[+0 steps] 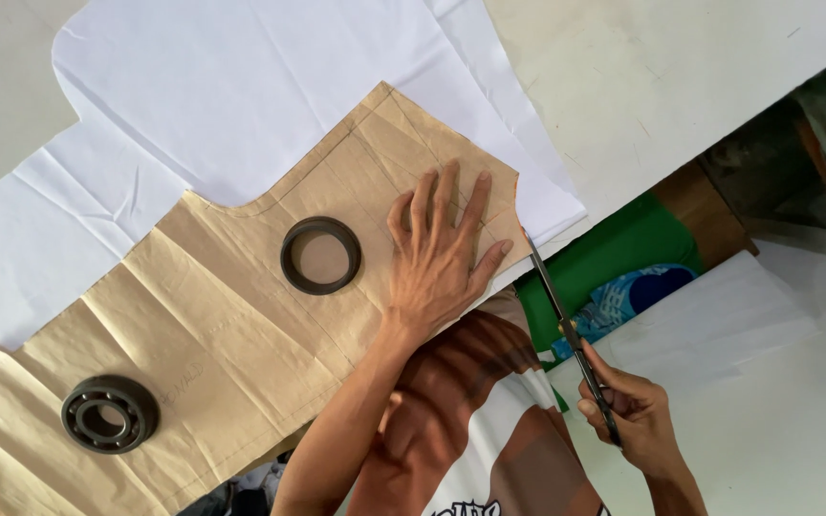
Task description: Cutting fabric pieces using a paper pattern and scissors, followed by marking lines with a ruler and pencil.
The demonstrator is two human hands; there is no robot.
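while scissors [566, 330] cut, dark ring [320, 255] and bearing [109, 413] weigh the pattern [231, 315].

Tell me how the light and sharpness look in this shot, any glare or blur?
Head view: soft, even daylight, no harsh glare; the white cloth looks bright but keeps its creases. The left hand casts only a faint shadow on the brown paper pattern. The scissors and right hand look sharp.
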